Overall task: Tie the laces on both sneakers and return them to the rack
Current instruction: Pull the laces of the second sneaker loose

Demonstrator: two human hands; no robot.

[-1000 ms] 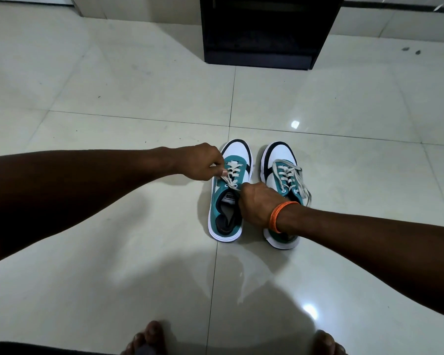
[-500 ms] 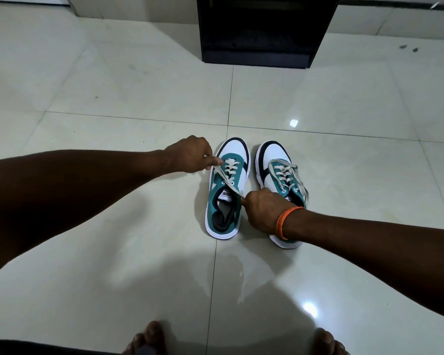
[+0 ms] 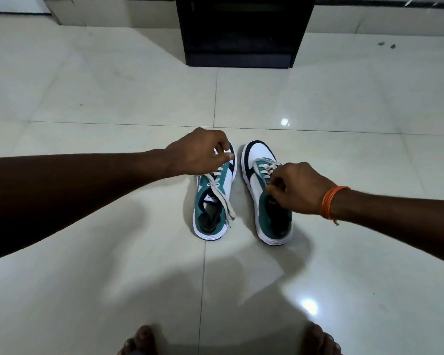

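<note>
Teal-and-white pair: both sneakers stand side by side on your pale glossy tile floor (image 3: 113, 252), toes pointing away from you toward the black rack (image 3: 241, 34).
Left sneaker (image 3: 214, 201): its lace (image 3: 222, 194) is untied, one loose end trailing back over the tongue and the inner edge.
Left hand (image 3: 198, 155): over the toe of that shoe, your thumb and fingers pinched on the lace's other end.
Right sneaker (image 3: 267, 198): just beside the left one, not touching it, laces untied.
Right hand (image 3: 295, 188): curled over the tongue, fingertips closed on a lace (which strand, you cannot tell).
Wrist: an orange thread band (image 3: 330, 202) on your right one.
Feet: your bare toes (image 3: 141, 342) at the bottom edge.
</note>
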